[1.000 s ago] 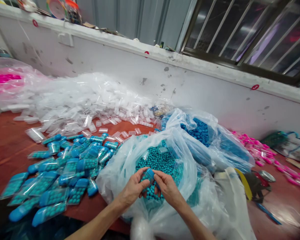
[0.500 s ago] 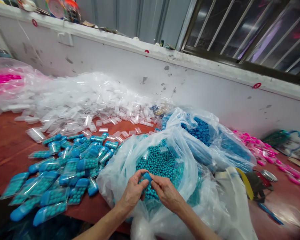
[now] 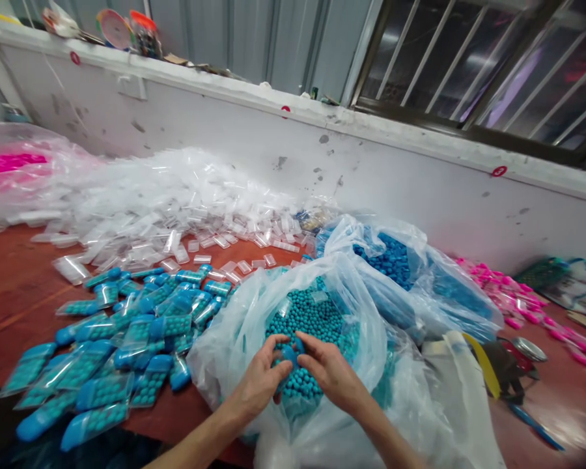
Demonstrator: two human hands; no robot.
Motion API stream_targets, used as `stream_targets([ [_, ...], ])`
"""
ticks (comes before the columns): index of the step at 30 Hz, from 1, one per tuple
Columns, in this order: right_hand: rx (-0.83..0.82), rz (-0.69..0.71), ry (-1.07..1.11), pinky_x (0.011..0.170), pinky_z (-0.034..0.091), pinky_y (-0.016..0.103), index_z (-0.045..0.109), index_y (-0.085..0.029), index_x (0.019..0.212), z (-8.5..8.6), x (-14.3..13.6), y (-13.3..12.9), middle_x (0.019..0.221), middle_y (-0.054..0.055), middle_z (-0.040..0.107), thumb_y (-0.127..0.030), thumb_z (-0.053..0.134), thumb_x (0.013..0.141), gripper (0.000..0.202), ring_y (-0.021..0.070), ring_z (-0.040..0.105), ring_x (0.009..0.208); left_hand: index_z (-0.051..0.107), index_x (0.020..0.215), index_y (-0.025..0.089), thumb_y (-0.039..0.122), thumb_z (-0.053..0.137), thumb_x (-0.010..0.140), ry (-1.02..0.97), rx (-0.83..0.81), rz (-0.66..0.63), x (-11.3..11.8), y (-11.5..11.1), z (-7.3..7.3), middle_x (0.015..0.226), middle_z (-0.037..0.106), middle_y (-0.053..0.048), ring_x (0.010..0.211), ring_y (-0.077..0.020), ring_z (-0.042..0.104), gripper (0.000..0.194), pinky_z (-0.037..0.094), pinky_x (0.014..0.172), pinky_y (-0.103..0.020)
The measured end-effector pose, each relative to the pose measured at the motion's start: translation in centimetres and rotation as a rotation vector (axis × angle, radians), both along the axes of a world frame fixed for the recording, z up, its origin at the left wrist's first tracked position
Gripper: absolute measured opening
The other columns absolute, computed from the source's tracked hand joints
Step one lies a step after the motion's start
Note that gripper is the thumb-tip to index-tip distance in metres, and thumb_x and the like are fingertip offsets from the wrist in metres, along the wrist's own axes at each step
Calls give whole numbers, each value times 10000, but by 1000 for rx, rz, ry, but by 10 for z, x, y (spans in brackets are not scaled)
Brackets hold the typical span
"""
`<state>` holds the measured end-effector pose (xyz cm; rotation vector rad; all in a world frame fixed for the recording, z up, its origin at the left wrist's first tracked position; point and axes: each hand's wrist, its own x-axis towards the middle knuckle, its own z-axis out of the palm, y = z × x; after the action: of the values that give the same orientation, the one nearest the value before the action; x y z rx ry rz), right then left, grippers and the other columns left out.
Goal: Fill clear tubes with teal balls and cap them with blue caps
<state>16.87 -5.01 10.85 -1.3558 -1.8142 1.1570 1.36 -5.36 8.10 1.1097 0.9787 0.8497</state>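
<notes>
Left hand (image 3: 268,368) curled around blue piece (image 3: 289,355), right hand (image 3: 325,365) angled inward, fingertips pinched narrow.

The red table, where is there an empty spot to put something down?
At the left, bare red table shows between the clear plastic pile and the blue-topped packets. Another patch is front right, beside the blue stick. The middle is crowded with the bead bag.

Teal on small round beads (image 3: 317,316); cloudy white on thin plastic bag (image 3: 249,296) around them; blue on rounded plastic caps (image 3: 35,426); brick red on flat tabletop (image 3: 24,273); grey blotches over pale wall (image 3: 224,133).
</notes>
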Motion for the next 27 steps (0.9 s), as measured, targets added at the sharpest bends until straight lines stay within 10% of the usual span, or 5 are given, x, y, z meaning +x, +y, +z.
stream_targets([
  [6, 95, 69, -303, 906, 402, 397, 227, -156, 1379, -7, -25, -22, 1243, 144, 422, -302, 705, 603, 923, 282, 454, 1113, 488, 1115, 161, 287, 573, 702, -63, 22, 136, 3, 0, 0, 685, 538, 21, 701, -135, 529, 441, 410, 621, -212],
  [20, 396, -105, -353, 753, 475, 417, 310, -133, 1292, -43, -45, -33, 1059, 146, 502, -251, 613, 631, 737, 291, 543, 937, 532, 843, 180, 283, 526, 711, 99, 132, 206, 9, -5, -13, 600, 476, 43, 563, -111, 425, 167, 358, 549, -211],
  [27, 171, 88, -270, 735, 466, 329, 349, -144, 1328, -23, -23, 2, 1112, 117, 573, -291, 581, 754, 637, 194, 594, 779, 536, 1071, 195, 398, 458, 768, 484, 307, 256, -64, 18, 17, 726, 578, 9, 626, -158, 521, 373, 431, 620, -268],
])
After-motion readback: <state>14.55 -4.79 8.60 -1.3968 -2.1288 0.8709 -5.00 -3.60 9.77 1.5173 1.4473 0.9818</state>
